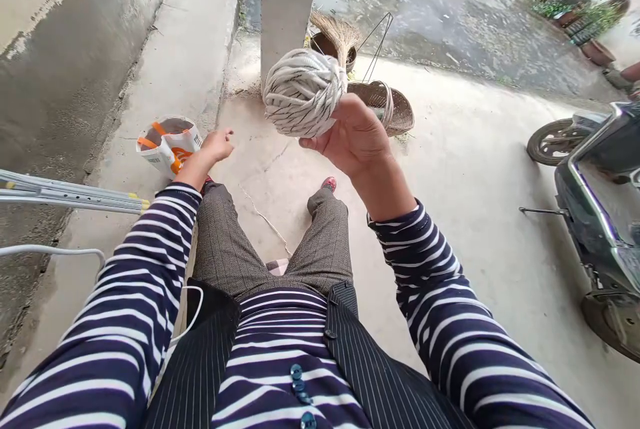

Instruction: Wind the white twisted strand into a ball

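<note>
My right hand (pixel 357 129) is closed around the lower right side of a ball of thick white yarn (pixel 300 92) with dark flecks, held up in front of me. My left hand (pixel 217 146) is at the left, apart from the ball. Its fingers are loosely bent with small gaps between them, and nothing shows in them. Just behind that hand stands a white and orange paper bag (pixel 167 146) with orange handles. A thin pale strand (pixel 265 218) trails over the floor between my legs; where it leads is hidden.
A grey pillar (pixel 287 9) rises ahead, with a straw broom (pixel 337 29) and a wicker basket (pixel 400 109) beside it. An electric scooter (pixel 600 196) is parked at the right. Metal poles (pixel 75 192) and a white tube (pixel 55 250) reach in from the left.
</note>
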`<state>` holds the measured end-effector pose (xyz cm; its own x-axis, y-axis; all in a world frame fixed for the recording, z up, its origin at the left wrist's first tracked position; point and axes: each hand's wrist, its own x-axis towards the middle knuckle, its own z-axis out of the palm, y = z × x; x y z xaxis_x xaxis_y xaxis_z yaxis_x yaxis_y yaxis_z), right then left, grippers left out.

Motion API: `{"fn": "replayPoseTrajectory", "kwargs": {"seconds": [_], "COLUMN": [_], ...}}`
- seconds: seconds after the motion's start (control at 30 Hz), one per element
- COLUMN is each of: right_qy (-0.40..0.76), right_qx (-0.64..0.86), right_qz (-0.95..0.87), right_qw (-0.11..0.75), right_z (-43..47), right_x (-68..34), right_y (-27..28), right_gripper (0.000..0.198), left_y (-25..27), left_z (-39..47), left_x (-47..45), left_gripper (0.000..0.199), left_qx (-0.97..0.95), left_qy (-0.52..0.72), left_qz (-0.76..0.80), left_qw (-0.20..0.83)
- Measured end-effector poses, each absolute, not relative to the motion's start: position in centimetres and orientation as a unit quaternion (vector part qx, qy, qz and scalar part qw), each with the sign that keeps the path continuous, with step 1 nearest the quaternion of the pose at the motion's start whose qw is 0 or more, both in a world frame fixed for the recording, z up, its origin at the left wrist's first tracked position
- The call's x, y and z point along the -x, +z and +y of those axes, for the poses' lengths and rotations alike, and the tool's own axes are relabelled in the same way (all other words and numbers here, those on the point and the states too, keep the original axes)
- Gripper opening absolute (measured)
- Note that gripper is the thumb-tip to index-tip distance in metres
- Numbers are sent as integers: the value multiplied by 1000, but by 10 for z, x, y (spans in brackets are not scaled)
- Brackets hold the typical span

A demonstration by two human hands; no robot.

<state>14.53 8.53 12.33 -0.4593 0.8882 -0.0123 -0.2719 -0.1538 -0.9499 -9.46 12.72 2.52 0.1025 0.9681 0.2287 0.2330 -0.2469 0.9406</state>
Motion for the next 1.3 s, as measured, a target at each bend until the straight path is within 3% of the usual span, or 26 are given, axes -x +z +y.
{"fn": "replayPoseTrajectory", "kwargs": {"seconds": [0.2, 0.43, 0.63, 0.83, 1.03, 1.13, 1.3], "right_qy": [690, 742, 784, 782, 643, 486, 189], "right_qx": [361, 358, 339, 310, 379, 455, 543], "right_qz": [-536, -479, -430, -446, -534, -610, -717], "right_qw": [326, 304, 293, 307, 396, 430, 394], "right_z": [103, 106, 99, 91, 110, 127, 134], "right_x": [-143, -156, -161, -155, -148, -146, -150], "right_y": [76, 58, 45, 46, 40, 22, -6], "right_gripper": [53, 46, 40, 49, 55, 62, 67], "left_y": [7, -14, -14, -28, -36, -32, -20], "left_z": [109, 95, 96, 93, 66, 53, 45], "left_x": [51, 45, 57, 56, 49, 48, 53], "left_gripper": [64, 57, 57, 50, 44, 43, 39], "left_qx": [-601, -537, -529, -541, -582, -589, -632], "left_qy": [490, 486, 495, 497, 439, 404, 334], "left_qz": [430, 399, 464, 497, 465, 440, 401], "left_qw": [463, 563, 509, 461, 502, 545, 573]}}
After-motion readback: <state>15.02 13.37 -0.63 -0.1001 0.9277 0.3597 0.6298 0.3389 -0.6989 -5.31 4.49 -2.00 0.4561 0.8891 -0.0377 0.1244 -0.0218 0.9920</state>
